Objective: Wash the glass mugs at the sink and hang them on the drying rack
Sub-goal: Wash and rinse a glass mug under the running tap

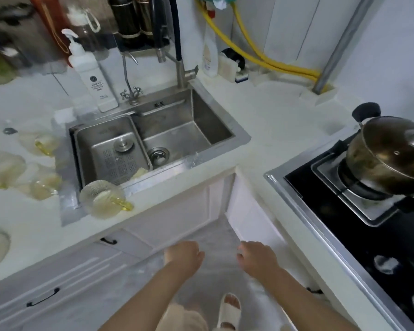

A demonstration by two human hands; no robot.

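Note:
A clear glass mug (102, 199) with a yellow handle stands on the counter at the sink's front left corner. Several more glass mugs with yellow handles sit on the white counter to the left, one (42, 143) nearest the sink's left rim and another (44, 187) below it. The steel sink (225, 120) has a perforated tray insert (115, 154) in its left half. My left hand (184, 255) and my right hand (257, 258) hang below the counter front with loosely curled fingers, holding nothing. No drying rack is recognisable.
A black pull-down tap (175, 44) and a small chrome tap (129, 91) stand behind the sink, next to a white pump bottle (91, 75). A lidded steel pot (390, 151) sits on the gas hob (344, 211) at right. Yellow hoses (261, 56) run along the back wall.

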